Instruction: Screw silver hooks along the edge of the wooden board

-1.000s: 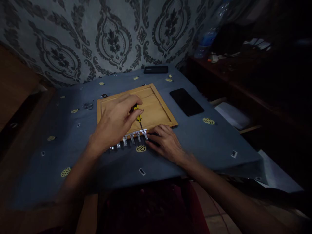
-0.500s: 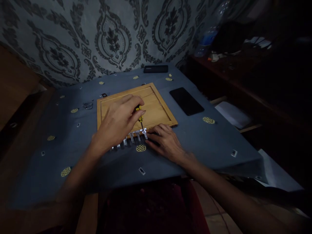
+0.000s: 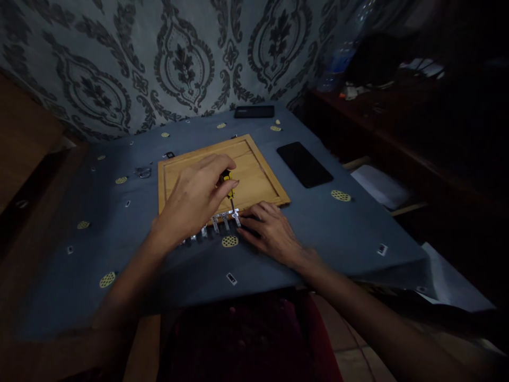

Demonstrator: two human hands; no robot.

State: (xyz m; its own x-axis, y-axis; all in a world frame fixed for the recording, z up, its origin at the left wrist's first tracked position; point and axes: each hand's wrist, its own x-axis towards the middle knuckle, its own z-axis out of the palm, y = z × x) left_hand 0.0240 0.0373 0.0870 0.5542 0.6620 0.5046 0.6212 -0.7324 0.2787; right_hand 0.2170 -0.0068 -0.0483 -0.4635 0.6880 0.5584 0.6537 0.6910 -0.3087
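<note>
Left hand (image 3: 191,204) grip closed on small yellow-handled screwdriver (image 3: 228,181), tip at silver metal clips (image 3: 217,224); right hand (image 3: 270,231) open, flat against them. Screwdriver likely light, stiff: hold handle.

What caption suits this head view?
Left hand holds a yellow-handled screwdriver over a row of metal pieces; right hand rests at the row's end.
</note>
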